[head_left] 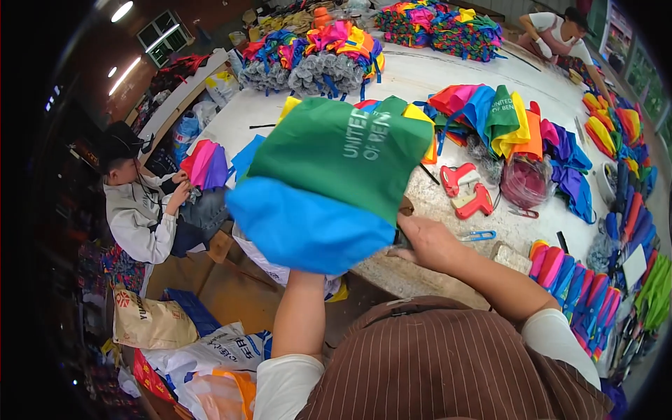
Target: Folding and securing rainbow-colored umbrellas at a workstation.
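A broad, pale stone-topped counter (448, 77) with a rough, chipped front edge fills the middle of the room. To the left lies a brown floor (217, 287), with a blue plastic crate (189, 311) standing on it. Long white tube lights (126, 73) glow on the dark ceiling at upper left, beside a small paned window (162, 36).

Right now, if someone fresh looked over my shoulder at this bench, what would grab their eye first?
The big green and blue fabric canopy fills the centre, held up over the table's near edge, hiding the left hand while the right hand grips beside it. Behind it, bright multicoloured fabric bundles pile up across the white table. Two red tagging guns lie right of the canopy.
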Demonstrator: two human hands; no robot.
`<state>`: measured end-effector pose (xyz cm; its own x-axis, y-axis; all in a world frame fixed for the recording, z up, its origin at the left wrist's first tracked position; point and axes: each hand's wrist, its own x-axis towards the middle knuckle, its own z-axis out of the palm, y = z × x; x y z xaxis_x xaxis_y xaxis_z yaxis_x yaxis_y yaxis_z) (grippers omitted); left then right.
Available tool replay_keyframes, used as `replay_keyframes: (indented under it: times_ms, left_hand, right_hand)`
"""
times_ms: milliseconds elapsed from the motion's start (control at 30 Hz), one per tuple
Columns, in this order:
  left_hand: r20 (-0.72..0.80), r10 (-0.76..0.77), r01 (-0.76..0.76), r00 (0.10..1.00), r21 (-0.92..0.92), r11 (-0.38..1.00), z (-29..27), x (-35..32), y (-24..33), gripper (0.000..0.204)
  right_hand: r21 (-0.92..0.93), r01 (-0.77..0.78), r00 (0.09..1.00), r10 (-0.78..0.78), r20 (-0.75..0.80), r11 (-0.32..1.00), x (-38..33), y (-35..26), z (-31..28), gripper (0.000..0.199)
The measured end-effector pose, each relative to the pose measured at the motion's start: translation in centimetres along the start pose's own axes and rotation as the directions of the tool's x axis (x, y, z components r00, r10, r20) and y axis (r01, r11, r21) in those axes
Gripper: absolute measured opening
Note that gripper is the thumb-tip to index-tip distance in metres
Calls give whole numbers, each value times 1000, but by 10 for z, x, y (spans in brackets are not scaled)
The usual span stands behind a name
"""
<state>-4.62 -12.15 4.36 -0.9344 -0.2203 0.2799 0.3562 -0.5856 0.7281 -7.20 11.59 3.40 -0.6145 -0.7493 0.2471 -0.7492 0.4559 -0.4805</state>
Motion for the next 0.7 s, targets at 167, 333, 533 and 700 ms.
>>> replay_keyframes:
  times_ms: [167, 333, 533, 700]
  left_hand:
    - [183, 86, -62, 979, -133, 989, 18, -9, 1, 32]
    - [354, 141, -33, 925, -295, 955, 36, -12, -16, 26]
    - [-58, -153, 159, 987, 138, 978, -37, -14, 10, 32]
    - [151, 151, -212, 977, 603, 769, -43, -24, -3, 45]
  right_hand:
    - [780, -550, 710, -323, 625, 299, -32, 5, 21, 35]
    - [720, -651, 757, -279, 591, -239, -73, 39, 64, 36]
    - [416, -377, 902, 227, 367, 828, -69, 109, 5, 42]
    - [-4, -583, 754, 539, -375, 813, -94, 224, -85, 29]
